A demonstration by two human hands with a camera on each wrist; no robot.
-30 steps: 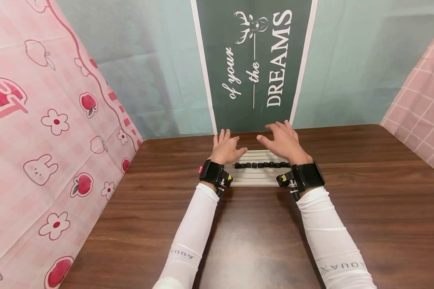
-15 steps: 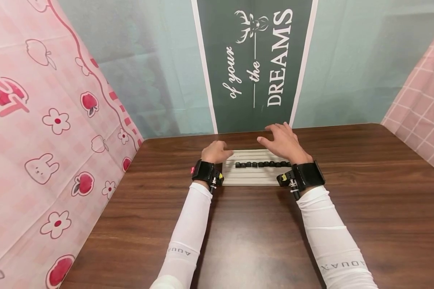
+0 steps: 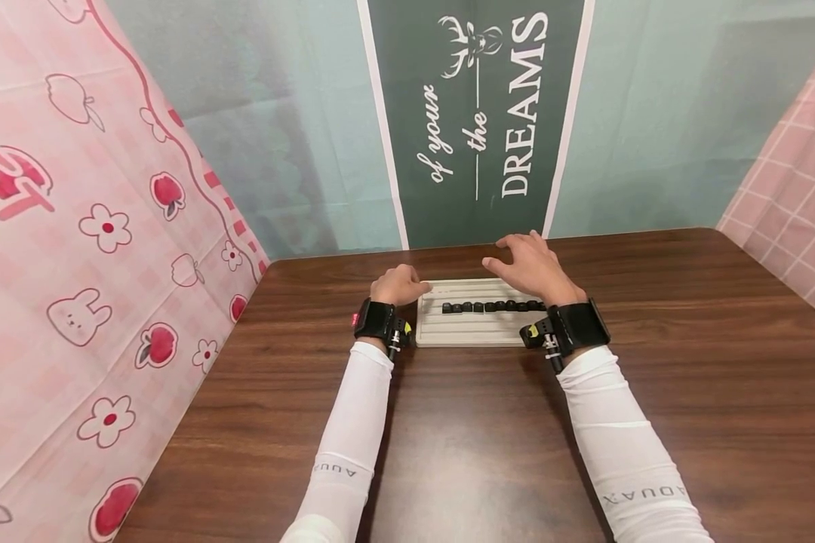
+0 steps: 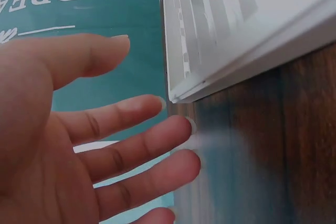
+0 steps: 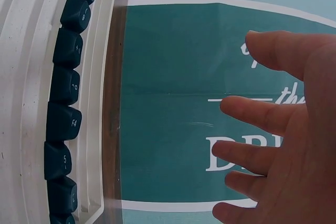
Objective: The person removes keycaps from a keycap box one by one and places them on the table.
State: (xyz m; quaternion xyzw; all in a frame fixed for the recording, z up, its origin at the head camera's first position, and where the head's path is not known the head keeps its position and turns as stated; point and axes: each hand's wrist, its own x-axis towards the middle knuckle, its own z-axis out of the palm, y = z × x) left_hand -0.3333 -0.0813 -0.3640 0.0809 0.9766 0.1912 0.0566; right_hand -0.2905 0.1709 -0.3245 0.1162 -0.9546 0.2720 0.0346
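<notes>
A white ridged tray (image 3: 472, 332) lies on the table, with a row of black keycaps (image 3: 478, 308) standing across it. In the right wrist view, small pale characters show on several keycaps (image 5: 65, 121). At the tray's left end is my left hand (image 3: 397, 286), thumb beside the far left corner. In the left wrist view this hand (image 4: 68, 129) holds nothing, its fingers spread and loosely bent near the tray's corner (image 4: 178, 95). Over the tray's right end is my right hand (image 3: 533, 268), hiding part of it; in its wrist view the fingers (image 5: 257, 156) are spread and hold nothing.
The brown wooden table (image 3: 462, 437) reaches back to a green-and-teal cloth (image 3: 478, 219) with white lettering. Pink printed cloth (image 3: 109, 302) hangs at the left, and pink checked cloth (image 3: 801, 181) at the right. Both wrists wear black camera straps (image 3: 582, 328).
My left hand has moved left and toward me, off the tray's left part, uncovering its left edge; its fingers now bend more. The right hand has stayed in place.
</notes>
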